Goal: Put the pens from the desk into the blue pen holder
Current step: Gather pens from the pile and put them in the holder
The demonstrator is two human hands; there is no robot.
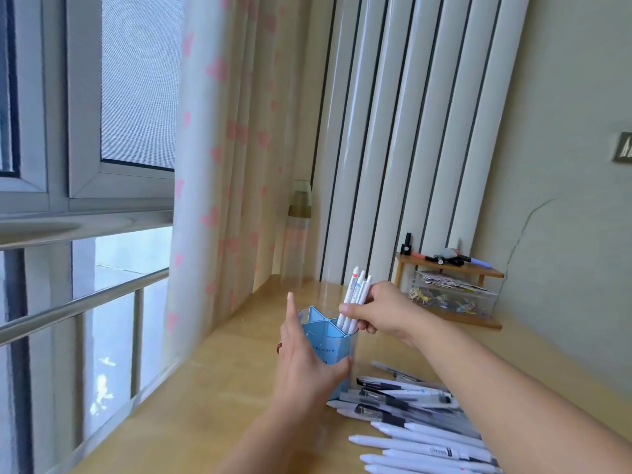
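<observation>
A: Where do the pens stand now?

B: A small bunch of slim white plastic pens is pinched in the right hand, its fingers curled round the barrels at mid-length, tips already down in one compartment of the blue plastic divided pen holder. The rest, a loose heap of white and clear-barrelled pens with black clips, lies on the pale wooden bench just right of the holder.

A: And the left hand?

B: Cupped against the holder's near side, thumb on its wall, forefinger straight up; it looks like a steadying hold, though blur hides the far fingers.

A: How will they handle?

B: Light, stiff, smooth, likely to roll or slip. Take several by mid-barrel; the holder seems light enough to tip, so bracing it is wise.
</observation>
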